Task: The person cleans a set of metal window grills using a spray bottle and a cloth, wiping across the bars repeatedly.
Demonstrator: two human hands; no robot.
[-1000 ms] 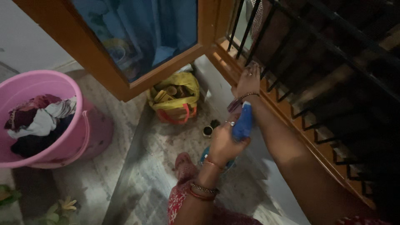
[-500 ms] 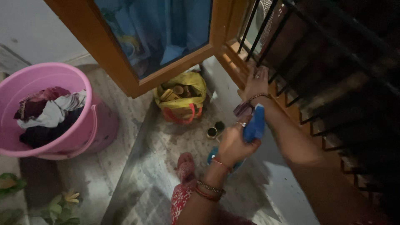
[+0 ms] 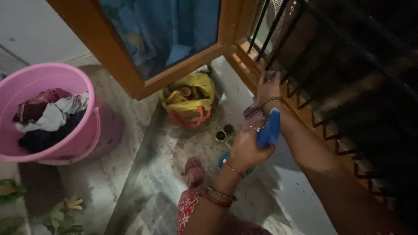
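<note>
A: Which hand has the blue object?

B: The left hand [image 3: 246, 150]. Its grip is clamped round the lower part of the blue object [image 3: 269, 129], which looks like a small bottle or a wad of cloth; the dim light does not let me say which

A: How does its long axis run?

B: Tilted, from the fist up and away toward the black window grille [image 3: 331, 65]. The upper end lies just beside the right wrist, close enough that I cannot tell whether they touch

A: And the right hand [image 3: 267, 89]?

B: Farther out than the left, up at the orange wooden frame [image 3: 252, 72] below the bars. The fingers curl at the frame's edge, but I cannot tell if they are closed on anything. So the blue object sits between the 2 hands, nearer the left

A: What lies below?

B: On the stone floor [image 3: 152, 174], a yellow bag [image 3: 189, 102] with red handles, a small round pot [image 3: 220, 136] just beside it, and a pink bucket [image 3: 93, 126] full of clothes [image 3: 45, 117] well apart to the left
</note>
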